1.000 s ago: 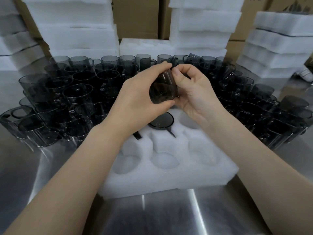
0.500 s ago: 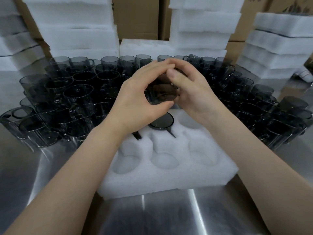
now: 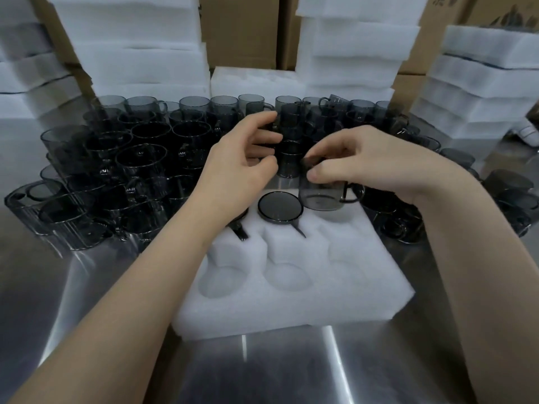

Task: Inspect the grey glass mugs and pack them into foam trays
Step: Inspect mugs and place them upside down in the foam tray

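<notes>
My right hand (image 3: 361,158) pinches the rim of a grey glass mug (image 3: 322,195) and holds it upright just above the far right pocket of the white foam tray (image 3: 291,310). The mug's handle points right. My left hand (image 3: 239,173) hovers over the tray's far left with its fingers apart and nothing in it. One packed mug (image 3: 280,210) sits in the far middle pocket, and the handle of another (image 3: 239,231) shows below my left wrist. The three near pockets hold nothing.
Several loose grey mugs (image 3: 140,164) crowd the steel table (image 3: 87,330) on the left, behind and to the right (image 3: 507,196) of the tray. Stacks of white foam trays (image 3: 137,53) and cardboard boxes (image 3: 239,27) stand at the back.
Both hands held the mug together up in front. Now the left hand has let go and the right hand has carried the mug down and right, to the tray's far right pocket.
</notes>
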`<state>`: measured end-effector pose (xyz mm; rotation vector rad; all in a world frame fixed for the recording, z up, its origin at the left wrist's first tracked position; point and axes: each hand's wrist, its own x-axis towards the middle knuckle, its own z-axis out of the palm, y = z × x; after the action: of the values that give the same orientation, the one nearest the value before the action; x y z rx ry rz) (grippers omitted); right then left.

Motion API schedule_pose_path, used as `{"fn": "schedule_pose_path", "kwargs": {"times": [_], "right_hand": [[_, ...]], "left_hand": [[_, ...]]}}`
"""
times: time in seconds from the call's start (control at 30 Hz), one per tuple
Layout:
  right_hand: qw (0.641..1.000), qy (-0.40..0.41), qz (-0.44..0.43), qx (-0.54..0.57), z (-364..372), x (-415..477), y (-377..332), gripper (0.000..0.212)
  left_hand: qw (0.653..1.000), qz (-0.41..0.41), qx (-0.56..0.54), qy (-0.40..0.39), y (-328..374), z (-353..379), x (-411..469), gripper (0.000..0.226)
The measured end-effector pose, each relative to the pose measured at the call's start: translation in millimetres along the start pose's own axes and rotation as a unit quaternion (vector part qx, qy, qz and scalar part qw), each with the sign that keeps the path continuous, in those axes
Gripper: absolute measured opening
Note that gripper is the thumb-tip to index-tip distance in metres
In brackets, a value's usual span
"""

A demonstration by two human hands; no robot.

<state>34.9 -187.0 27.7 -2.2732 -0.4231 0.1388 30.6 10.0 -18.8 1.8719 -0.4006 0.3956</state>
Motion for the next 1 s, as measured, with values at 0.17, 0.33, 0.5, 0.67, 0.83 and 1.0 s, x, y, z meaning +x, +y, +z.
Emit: {"fn": "schedule_pose_path", "kwargs": {"times": [0.17,0.33,0.5,0.67,0.83,1.0], "right_hand": [[0.994,-0.025,0.032,-0.103,-2.5,-8.7,-7.5,0.031],[0.989,-0.003,0.057,-0.139,-2.2,-15.2,-12.1,0.043],[0.98,-0.056,0.047,-0.182,8.6,-8.0,-10.8,0.027],[0.96,-0.113,0.079,-0.242,28.6,-0.2,-0.7,0.02],[0.948,-0.131,0.065,-0.281,37.3,-2.6,13.1,0.057],[0.944,-0.115,0.04,-0.307,44.5,-3.3,20.5,0.059]], "left_hand": [[1.0,-0.01,0.006,0.01,-2.1,-0.5,1.2,0.046],[0.999,-0.007,0.038,-0.019,-0.8,0.6,-0.4,0.036],[0.997,-0.007,0.064,-0.042,0.9,1.1,-1.6,0.031],[0.996,-0.011,0.072,-0.05,2.1,1.3,-2.0,0.032],[0.996,-0.012,0.071,-0.055,3.1,3.1,-2.0,0.031],[0.996,-0.017,0.073,-0.054,2.9,2.7,-1.1,0.03]]}}
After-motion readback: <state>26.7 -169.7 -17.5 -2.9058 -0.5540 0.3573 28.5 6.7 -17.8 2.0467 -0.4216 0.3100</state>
